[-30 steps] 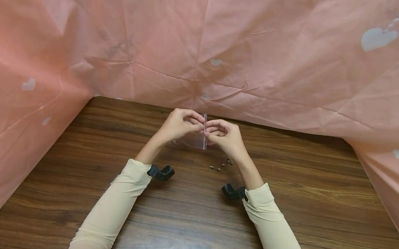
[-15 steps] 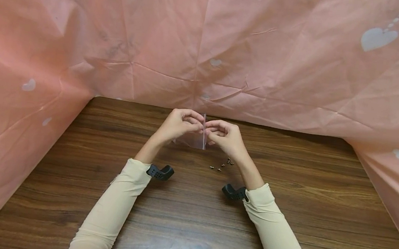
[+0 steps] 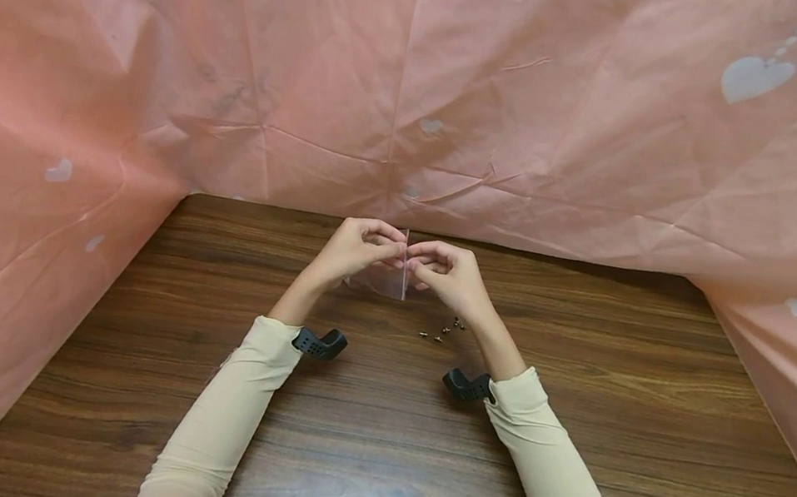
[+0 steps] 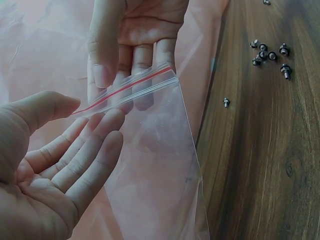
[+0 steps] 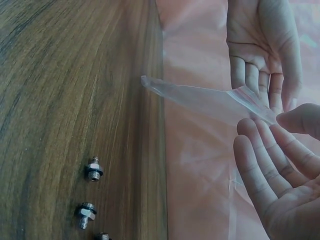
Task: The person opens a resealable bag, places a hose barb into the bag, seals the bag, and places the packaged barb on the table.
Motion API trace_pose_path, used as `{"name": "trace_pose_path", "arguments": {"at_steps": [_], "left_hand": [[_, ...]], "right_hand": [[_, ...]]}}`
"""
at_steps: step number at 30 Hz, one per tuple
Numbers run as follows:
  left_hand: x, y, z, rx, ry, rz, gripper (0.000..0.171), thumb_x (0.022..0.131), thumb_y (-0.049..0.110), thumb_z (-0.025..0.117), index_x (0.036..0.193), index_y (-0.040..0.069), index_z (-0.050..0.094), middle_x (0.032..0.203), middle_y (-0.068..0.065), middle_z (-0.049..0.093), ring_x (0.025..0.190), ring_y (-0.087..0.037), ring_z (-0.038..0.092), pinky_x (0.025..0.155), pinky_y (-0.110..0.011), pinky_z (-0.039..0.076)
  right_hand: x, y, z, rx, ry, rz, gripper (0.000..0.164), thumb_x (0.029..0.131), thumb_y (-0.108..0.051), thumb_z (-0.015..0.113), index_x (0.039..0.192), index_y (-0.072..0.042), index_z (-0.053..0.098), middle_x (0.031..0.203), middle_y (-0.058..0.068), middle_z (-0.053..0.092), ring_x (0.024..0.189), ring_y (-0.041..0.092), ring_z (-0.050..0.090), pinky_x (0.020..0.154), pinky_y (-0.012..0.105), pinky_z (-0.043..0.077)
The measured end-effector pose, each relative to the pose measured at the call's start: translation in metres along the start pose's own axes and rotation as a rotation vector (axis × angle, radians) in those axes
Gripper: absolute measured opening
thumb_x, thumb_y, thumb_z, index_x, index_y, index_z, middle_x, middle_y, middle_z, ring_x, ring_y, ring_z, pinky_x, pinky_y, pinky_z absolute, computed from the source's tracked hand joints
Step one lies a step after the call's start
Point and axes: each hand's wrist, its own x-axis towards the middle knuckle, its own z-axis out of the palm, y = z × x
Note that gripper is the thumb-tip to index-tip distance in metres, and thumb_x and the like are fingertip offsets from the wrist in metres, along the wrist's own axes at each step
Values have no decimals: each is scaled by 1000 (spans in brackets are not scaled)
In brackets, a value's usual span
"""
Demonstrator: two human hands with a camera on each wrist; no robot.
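Observation:
A clear zip-lock bag [image 3: 382, 282] is held up near the table's back edge, between both hands. In the left wrist view, the bag [image 4: 155, 165] shows a red line along its zip edge. My left hand [image 3: 362, 248] pinches that edge with thumb and fingers. From the other side my right hand [image 3: 454, 274] pinches the same edge, its thumb in front and its fingers partly seen through the plastic. Nothing shows inside the bag. Small metal fittings [image 3: 446, 330] with hex collars and black rings lie near my right wrist; in the right wrist view one fitting [image 5: 94, 169] appears closer.
The brown wood-grain table [image 3: 372, 447] spreads in front of me. A pink sheet [image 3: 535, 132] with white hearts hangs along its back and both sides. Black bands [image 3: 322, 344] sit at both wrists, by cream sleeves [image 3: 218, 410].
The bag's zip edge has shifted slightly left and is seen more edge-on. My right fingertips have moved a little left with it. The fittings have stayed put.

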Motion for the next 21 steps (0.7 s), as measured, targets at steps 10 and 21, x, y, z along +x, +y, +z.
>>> {"name": "trace_pose_path", "arguments": {"at_steps": [10,21], "left_hand": [[0,0,1,-11,-15,0,20,94,4,69,109,-9,68,93,-20,75,75,-16,75,87,-56,56],[0,1,1,-15,-17,-10,19,94,2,68,108,-11,68,91,-17,75,74,-16,75,83,-48,60]], "right_hand": [[0,0,1,-20,23,-2,26,96,-7,66,117,8,69,111,28,72,86,24,75,75,43,61],[2,-3,1,-22,25,14,24,97,-6,65,116,9,69,106,29,73,80,14,73,71,32,61]]}}
